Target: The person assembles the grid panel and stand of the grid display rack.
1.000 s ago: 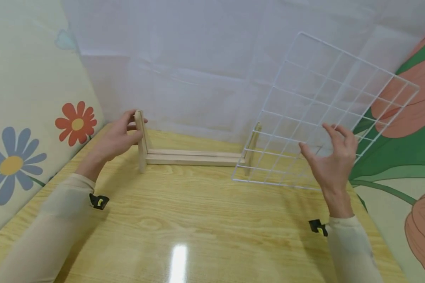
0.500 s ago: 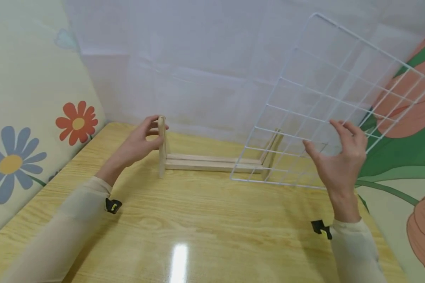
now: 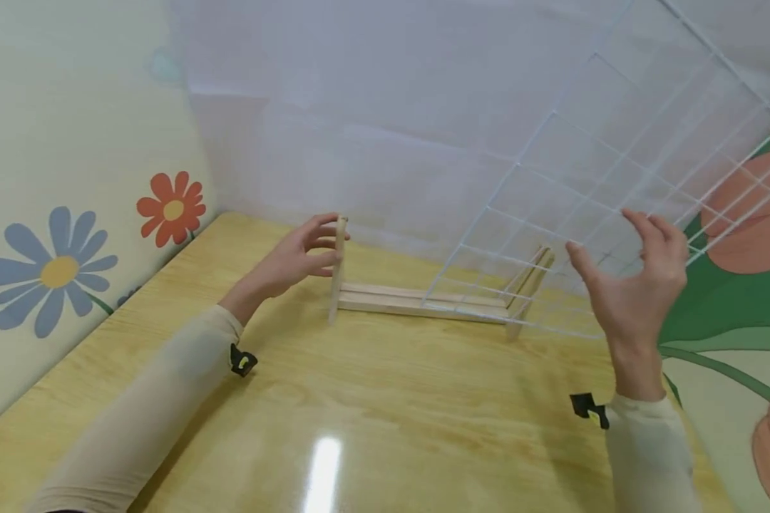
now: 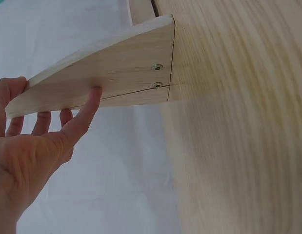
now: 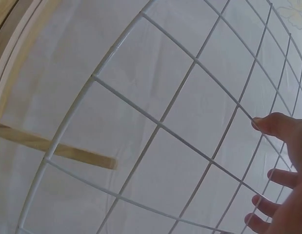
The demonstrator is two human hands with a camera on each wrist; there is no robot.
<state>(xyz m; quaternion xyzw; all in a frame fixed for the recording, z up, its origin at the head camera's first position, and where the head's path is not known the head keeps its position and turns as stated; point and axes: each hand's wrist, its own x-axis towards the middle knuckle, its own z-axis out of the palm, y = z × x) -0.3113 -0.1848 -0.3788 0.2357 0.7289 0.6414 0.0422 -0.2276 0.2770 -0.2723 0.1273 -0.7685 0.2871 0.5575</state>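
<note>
While the left hand (image 3: 295,260) pinches the upright end board (image 3: 337,271) of a wooden rack (image 3: 423,299) between thumb and fingers, that rack stands on the yellow wood-grain counter (image 3: 385,399), close to the white sheet (image 3: 372,128) hung behind it. In the left wrist view the thumb lies on the board's flat outer face, just short of two small screws (image 4: 157,76), with the other fingers curled behind the board's edge. The rack's two long rails run rightward to a second end board (image 3: 531,281), seen through the mesh. The right hand (image 3: 635,285) holds a white wire grid panel (image 3: 616,185) tilted in the air above the rack's right end, its grip closed on the wires: fingertips hooked over one wire, thumb on the near side. The panel's lower edge hangs just above the counter, near the second end board; whether it touches anything cannot be told. Flower-printed panels (image 3: 70,256) flank the counter on both sides.
</note>
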